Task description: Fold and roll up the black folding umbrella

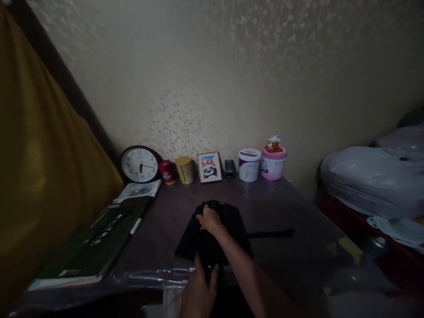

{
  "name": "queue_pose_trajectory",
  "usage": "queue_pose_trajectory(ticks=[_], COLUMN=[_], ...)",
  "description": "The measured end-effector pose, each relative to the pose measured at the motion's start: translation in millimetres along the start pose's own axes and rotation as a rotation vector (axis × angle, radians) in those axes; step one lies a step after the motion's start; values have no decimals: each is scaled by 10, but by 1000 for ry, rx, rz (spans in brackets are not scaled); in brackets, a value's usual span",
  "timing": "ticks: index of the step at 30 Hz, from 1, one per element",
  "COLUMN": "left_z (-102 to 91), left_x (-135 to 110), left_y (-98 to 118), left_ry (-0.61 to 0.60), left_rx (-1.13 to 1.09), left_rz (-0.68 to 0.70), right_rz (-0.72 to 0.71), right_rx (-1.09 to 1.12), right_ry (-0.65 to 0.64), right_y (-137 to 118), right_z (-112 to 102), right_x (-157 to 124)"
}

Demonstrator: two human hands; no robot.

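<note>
A black cloth item (232, 221), perhaps a garment or a soft bag, lies spread near the front of the table. A narrow black strap (271, 233) trails from it to the right. My right hand (210, 219) reaches over its upper part, fingers curled and closed on the fabric. Closer to me, my left hand (199, 289) is at the near edge, thumb and forefinger either side of a dark part of the cloth. A small shiny ring-like detail (210, 267) shows between those fingers. The cloth's folds are hard to make out in the dim light.
Along the wall stand a clock (140, 164), a red tin (167, 172), a yellow ribbed can (184, 170), a framed panda picture (210, 168) and two tubs (249, 165). A green book (89, 243) lies left, beside a yellow curtain (49, 145). Plastic-wrapped bundles (371, 176) are right.
</note>
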State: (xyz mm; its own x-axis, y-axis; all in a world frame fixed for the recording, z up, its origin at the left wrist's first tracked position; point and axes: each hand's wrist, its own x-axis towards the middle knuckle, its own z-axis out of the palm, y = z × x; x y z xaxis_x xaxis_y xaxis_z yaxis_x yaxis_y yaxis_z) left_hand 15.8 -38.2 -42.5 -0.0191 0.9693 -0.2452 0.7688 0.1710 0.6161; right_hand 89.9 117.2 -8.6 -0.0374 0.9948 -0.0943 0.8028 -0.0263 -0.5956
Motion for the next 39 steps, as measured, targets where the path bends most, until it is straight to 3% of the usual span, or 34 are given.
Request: queue_pose_trajectory(ticks=[3, 5, 8, 12, 16, 21, 24, 30, 34, 37, 39], left_z=[-75, -123, -149, -37, 123, 192, 202, 210, 188, 181, 189], left_x=[-78, -106, -71, 94, 220, 218, 204, 204, 182, 167, 167], left_y=[11, 25, 67, 95, 50, 41, 77, 97, 141, 175, 178], left_ry=[30, 132, 273, 301, 248, 188, 189, 169, 184, 184, 189], left_rx=[5, 33, 143, 293, 348, 346, 340, 336, 368, 395, 414], left_rz=[14, 53, 272, 465, 383, 331, 299, 267, 238, 224, 221], right_rz=[-27, -48, -98, -184, -299, -622, -702, -699, -528, -450, -563], right_rx=[-3, -4, -5, 4, 24, 67, 46, -100, -195, -200, -164], right_ry=[-19, -30, -52, -81, -105, 76, 101, 86, 153, 271, 269], right_y=[10, 16, 27, 42, 88, 285, 426, 565, 550, 487, 452], right_z=[10, 20, 37, 29, -47, -119, -102, -73, -135, -163, -132], right_x=[12, 22, 38, 31, -107, -417, -449, 53, 391, 376, 250])
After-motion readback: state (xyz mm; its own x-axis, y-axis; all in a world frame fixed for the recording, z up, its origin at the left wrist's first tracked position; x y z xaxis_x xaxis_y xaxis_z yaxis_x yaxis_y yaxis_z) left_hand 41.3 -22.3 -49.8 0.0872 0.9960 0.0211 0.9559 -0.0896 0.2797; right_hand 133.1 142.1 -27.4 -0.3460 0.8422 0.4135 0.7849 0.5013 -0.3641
